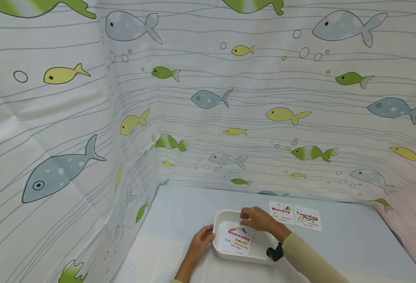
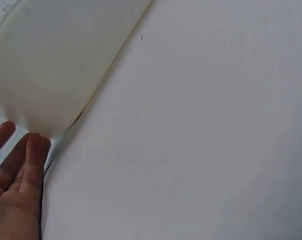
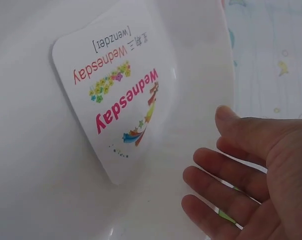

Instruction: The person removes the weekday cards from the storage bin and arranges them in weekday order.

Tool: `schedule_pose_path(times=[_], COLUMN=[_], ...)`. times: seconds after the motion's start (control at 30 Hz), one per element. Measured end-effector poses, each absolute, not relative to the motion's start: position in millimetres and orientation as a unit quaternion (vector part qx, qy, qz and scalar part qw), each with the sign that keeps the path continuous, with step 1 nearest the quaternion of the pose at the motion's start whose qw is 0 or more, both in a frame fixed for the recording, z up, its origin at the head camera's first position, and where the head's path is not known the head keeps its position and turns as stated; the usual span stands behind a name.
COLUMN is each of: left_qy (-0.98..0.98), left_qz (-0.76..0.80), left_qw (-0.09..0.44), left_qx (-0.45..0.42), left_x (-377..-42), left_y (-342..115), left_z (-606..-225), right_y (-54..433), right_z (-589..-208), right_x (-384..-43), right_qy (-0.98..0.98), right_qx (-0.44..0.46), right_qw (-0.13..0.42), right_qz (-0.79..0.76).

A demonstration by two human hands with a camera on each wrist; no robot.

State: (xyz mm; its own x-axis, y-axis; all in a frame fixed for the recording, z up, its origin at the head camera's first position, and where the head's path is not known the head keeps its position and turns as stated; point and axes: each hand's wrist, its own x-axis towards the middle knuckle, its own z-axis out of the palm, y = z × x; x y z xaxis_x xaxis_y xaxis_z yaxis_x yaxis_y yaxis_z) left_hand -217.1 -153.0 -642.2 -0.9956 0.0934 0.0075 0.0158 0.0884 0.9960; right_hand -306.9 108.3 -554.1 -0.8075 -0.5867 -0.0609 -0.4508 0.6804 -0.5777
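A white tray (image 1: 253, 259) stands on the table in the head view. Inside it, toward the left end, lies a card printed "Wednesday" (image 1: 238, 239), partly over another white surface. My left hand (image 1: 200, 243) touches the tray's left end, and its fingertips (image 2: 38, 140) meet the outer wall in the left wrist view. Over the tray's far side is my right hand (image 1: 259, 219), close above the card. The right wrist view shows its fingers (image 3: 225, 192) loosely bent with nothing between them, beside the Wednesday card (image 3: 116, 95).
Behind the tray to the right, a "Monday" card (image 1: 281, 213) and a "Tuesday" card (image 1: 307, 218) lie side by side on the table (image 1: 352, 243). A fish-patterned curtain (image 1: 200, 125) hangs along the back and left. A dark band (image 1: 274, 252) is around the right wrist.
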Motion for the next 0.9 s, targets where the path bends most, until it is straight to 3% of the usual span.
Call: schedule_pose_path(times=[0.9], left_qy=[0.744], left_qz=[0.667], left_qw=[0.031], left_qx=[0.038], left_x=[-217], left_y=[-154], left_z=[-644], right_y=[116], right_z=[-582], right_x=[-306], right_qy=[0.897], right_qx=[-0.289], right_qw=[0.120], right_qz=[-0.312])
